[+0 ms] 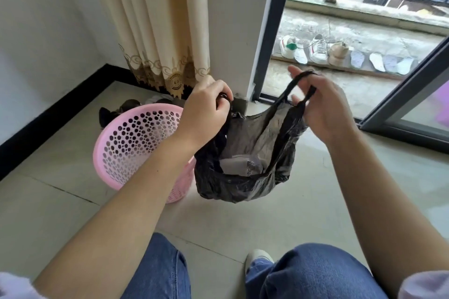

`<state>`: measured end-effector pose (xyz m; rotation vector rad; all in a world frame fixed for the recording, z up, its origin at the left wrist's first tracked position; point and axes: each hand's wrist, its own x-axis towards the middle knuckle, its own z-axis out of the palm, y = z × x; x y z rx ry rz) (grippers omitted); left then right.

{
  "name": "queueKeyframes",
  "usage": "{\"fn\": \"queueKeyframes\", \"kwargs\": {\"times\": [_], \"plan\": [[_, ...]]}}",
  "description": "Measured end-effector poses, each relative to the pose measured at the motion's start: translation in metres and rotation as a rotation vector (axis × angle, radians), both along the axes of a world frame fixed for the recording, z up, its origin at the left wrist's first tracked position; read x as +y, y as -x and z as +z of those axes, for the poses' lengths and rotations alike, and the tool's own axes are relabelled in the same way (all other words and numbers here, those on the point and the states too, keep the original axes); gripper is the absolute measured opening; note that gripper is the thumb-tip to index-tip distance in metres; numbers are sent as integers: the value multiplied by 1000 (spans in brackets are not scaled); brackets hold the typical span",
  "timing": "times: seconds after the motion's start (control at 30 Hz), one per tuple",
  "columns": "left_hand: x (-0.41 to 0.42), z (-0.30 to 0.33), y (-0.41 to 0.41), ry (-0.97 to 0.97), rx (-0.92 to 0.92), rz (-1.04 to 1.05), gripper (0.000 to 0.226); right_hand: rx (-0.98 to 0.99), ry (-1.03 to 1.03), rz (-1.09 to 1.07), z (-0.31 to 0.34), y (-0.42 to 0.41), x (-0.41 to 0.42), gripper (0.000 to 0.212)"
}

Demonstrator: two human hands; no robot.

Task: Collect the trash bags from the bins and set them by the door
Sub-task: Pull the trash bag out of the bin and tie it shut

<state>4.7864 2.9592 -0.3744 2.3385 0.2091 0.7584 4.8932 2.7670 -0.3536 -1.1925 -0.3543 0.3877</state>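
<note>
Hands at frame centre hold a black trash bag open by its 2 handles: left hand fisted around 1 loop, right hand hooking the other over loosely curled fingers, probably to tie it. Bag hangs beside the pink bin, lower left.

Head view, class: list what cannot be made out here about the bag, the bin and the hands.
- Thin black plastic trash bag: contents are indistinct grey shapes.
- Round pink perforated plastic bin: right rim hidden by left forearm and bag.
- Left hand: fingertips curled under, out of sight.
</note>
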Motion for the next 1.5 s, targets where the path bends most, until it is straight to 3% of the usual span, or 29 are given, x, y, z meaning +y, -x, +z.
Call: {"fn": "queueKeyframes", "kwargs": {"times": [0.07,0.2,0.27,0.3,0.37,0.47,0.53,0.63,0.7,0.73,0.8,0.9,1.0,1.07,1.13,1.23,1.33,1.43,1.5], "plan": [[-4,2,0,-16,-1,-117,19,-38,45,121,5,9,5,15],[-16,2,0,15,-7,-181,18,-302,653,485,-9,29,16,26],[-23,-2,0,39,35,-228,18,-434,890,556,-19,41,27,10],[-26,-6,-1,59,74,-260,20,-474,949,549,-23,44,32,25],[-27,-20,-3,251,208,-313,35,-404,948,497,-29,48,39,38],[-26,-47,3,693,424,-319,79,-161,802,388,-35,38,35,39],[-27,-69,10,717,544,-360,88,42,635,411,-38,31,30,40],[-26,-91,13,680,595,-400,43,196,495,579,-36,29,24,47],[-24,-91,9,824,505,-359,19,190,556,684,-34,28,19,52],[-21,-89,5,895,461,-312,9,150,627,732,-34,27,16,51],[-18,-83,1,937,430,-221,19,-7,868,773,-36,25,16,46],[-18,-86,2,860,582,-284,18,-337,1323,682,-50,20,23,37],[-22,-93,6,1069,684,-330,4,-606,1604,559,-73,24,29,34],[-25,-97,4,1283,625,-223,18,-694,1586,495,-87,28,30,27],[-26,-103,2,1380,585,-131,17,-715,1534,486,-96,33,32,27],[-28,-112,4,1218,650,-183,11,-679,1514,567,-106,40,36,41],[-28,-120,3,1140,597,-147,6,-591,1422,628,-110,41,37,53],[-29,-120,1,1031,523,-99,19,-452,1278,620,-108,39,36,37],[-29,-117,0,806,538,-17,29,-287,1117,553,-100,41,35,30]]}}
